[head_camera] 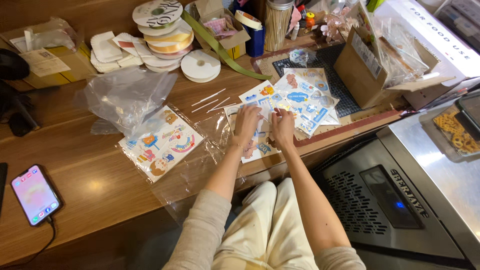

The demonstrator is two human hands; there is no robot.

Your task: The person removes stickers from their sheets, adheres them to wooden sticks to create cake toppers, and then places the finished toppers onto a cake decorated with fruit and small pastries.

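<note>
Both hands worked together at the table edge: our left hand [247,121] lay flat with fingers spread, pressing down a white printed sheet of colourful cartoon stickers [260,145], while our right hand [283,126] pinched narrowly at its top edge, beside a fanned stack of similar sticker sheets in clear sleeves [305,100]. We judged the step to be separating or peeling one sheet, and the next move would call for a steady hold-down and a careful lift. Thin white sticks [212,102] lay just beyond, another sticker sheet in a clear plastic bag [162,142] sat to the left, and a smartphone [35,195] rested well apart.
</note>
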